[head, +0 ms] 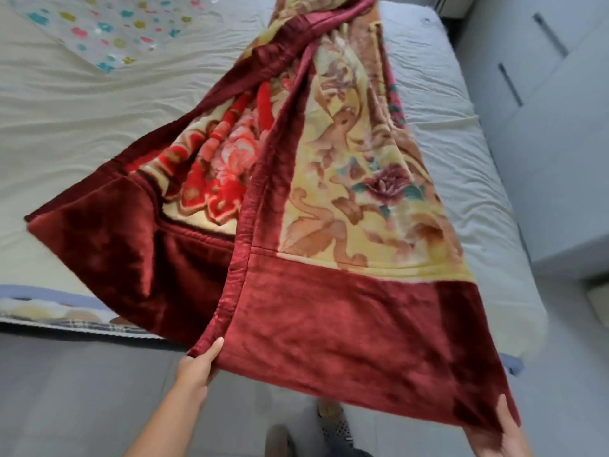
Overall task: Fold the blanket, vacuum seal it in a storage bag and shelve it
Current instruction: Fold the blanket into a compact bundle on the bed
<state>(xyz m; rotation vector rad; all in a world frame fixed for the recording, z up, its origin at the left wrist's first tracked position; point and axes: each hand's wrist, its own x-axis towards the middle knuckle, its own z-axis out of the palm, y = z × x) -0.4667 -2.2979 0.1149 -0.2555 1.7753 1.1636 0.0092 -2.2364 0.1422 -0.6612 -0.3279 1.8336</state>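
A: Where can a hand pass?
B: Over the left part of the bed [99,127], on the bare sheet between the blanket [329,192] and the dotted bag [108,31]. Also over the floor [82,390] before the bed.
A: What stands in the way?
B: The blanket, stretched across the middle. On the right, the cabinet [543,94] is near the bed; the passage is narrow.

Right hand [507,443] partly off-frame, under blanket [346,324]

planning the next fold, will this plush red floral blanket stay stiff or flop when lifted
Likely floppy: the plush red floral blanket drapes in folds away from the left hand and right hand. Probably heavyish, judging by its thick pile. Its sheen hints it may slip.
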